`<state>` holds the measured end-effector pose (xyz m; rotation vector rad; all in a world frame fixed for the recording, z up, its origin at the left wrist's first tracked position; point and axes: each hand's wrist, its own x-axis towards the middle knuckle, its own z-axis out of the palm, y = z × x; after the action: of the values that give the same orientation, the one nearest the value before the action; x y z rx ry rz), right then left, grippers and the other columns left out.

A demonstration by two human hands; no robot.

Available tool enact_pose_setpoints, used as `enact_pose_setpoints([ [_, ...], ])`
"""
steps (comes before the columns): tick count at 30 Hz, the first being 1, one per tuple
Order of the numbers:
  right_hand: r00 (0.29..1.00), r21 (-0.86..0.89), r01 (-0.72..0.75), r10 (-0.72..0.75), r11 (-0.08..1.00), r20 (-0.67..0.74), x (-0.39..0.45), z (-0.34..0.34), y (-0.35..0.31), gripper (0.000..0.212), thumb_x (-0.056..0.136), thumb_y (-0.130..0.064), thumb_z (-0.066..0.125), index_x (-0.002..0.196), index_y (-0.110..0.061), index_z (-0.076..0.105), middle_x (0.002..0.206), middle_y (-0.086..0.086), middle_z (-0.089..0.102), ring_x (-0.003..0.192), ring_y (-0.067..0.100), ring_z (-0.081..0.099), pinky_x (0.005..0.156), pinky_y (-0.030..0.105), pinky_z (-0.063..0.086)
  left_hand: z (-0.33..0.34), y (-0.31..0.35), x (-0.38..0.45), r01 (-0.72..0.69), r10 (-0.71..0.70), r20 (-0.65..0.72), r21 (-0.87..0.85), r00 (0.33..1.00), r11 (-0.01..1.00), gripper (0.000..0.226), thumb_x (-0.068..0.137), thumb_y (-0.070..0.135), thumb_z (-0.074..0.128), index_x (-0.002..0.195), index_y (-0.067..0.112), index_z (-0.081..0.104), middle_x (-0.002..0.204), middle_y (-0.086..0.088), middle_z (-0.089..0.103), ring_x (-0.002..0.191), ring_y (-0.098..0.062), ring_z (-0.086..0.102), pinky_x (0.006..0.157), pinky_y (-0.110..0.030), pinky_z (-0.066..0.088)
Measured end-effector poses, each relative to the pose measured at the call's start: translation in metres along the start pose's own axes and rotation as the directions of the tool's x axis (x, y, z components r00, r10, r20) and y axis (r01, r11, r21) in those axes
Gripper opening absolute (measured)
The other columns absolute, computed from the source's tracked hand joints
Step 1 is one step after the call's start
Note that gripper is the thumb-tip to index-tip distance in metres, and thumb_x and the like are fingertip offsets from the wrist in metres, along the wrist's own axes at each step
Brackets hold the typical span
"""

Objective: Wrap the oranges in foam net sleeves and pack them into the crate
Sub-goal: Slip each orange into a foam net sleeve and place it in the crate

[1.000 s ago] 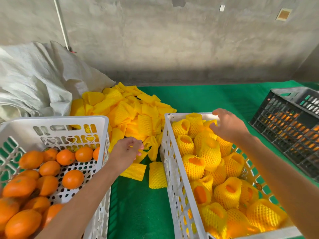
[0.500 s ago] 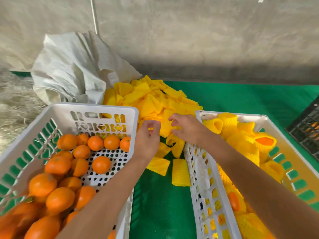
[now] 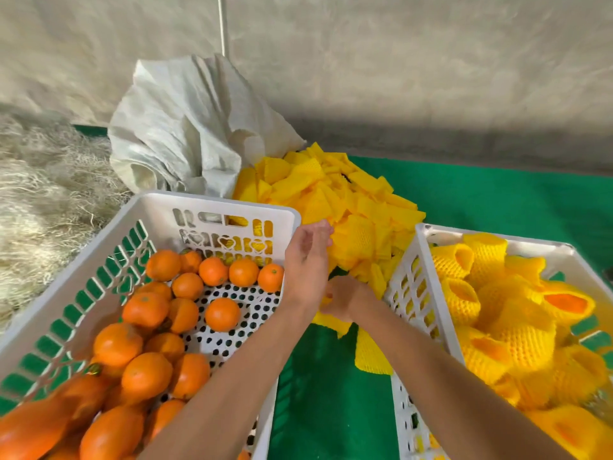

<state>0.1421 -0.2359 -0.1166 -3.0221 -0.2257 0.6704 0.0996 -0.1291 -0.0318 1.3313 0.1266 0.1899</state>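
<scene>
Between crates | right hand pinches sleeve (no legible writing)

— Where are the oranges?
— At my eight o'clock, bare and glossy, heaped in the white perforated crate; they pile thick toward me and thin out at the far end, where the dotted floor shows.

— And the foam net sleeves?
— A loose yellow heap of flattened pieces at twelve o'clock, on the green cloth between the two crates. One flat sleeve lies apart, nearer me.

— The packing crate?
— The second white crate sits at three o'clock, full of wrapped oranges in yellow netting, orange skin showing through the open ends.
</scene>
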Motion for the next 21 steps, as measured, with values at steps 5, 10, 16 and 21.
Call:
enact_pose_setpoints([
  [5,0.863,0.363,0.052,0.141,0.93,-0.484,-0.059,-0.056,0.018,0.024,0.097,-0.047,0.06,0.098,-0.023,0.065,0.104,0.004,0.065,0.097,0.027,0.062,0.073,0.038,0.05,0.001,0.002,-0.003,-0.028,0.027,0.026,0.034,0.999,0.999,0.019,0.101,0.019,0.064,0.113,0.004,0.068,0.115,-0.006,0.071,0.114,-0.017,0.064,0.094,-0.023,0.047],
  [10,0.692,0.504,0.327,0.161,0.8,-0.704,-0.104,-0.044,0.032,0.026,0.103,-0.033,0.058,0.127,-0.025,0.058,0.121,-0.005,0.059,0.108,0.015,0.058,0.087,0.036,0.053,0.003,-0.007,-0.008,-0.045,0.026,0.097,0.199,0.995,0.979,0.026,0.106,0.033,0.055,0.122,0.015,0.063,0.12,0.004,0.066,0.117,-0.01,0.06,0.094,-0.019,0.048],
  [16,0.779,0.667,0.337,0.201,0.664,-0.594,-0.1,-0.039,0.037,0.024,0.103,-0.027,0.057,0.126,-0.031,0.054,0.118,-0.016,0.059,0.099,-0.001,0.052,0.085,0.022,0.045,0.0,-0.009,-0.011,0.015,-0.044,0.166,0.176,0.985,0.984,0.029,0.102,0.026,0.064,0.129,0.018,0.057,0.121,-0.007,0.063,0.094,-0.018,0.071,0.075,-0.04,0.064],
  [21,0.889,0.822,0.239,0.225,0.516,-0.4,-0.105,-0.044,0.031,0.045,0.086,-0.067,0.043,0.123,-0.043,0.052,0.121,-0.018,0.058,0.105,0.002,0.055,0.081,0.028,0.043,-0.002,-0.016,-0.007,-0.055,0.007,0.181,0.262,0.983,0.963,0.051,0.09,-0.007,0.068,0.132,0.019,0.055,0.115,-0.006,0.065,0.095,-0.017,0.067,0.076,-0.041,0.064],
])
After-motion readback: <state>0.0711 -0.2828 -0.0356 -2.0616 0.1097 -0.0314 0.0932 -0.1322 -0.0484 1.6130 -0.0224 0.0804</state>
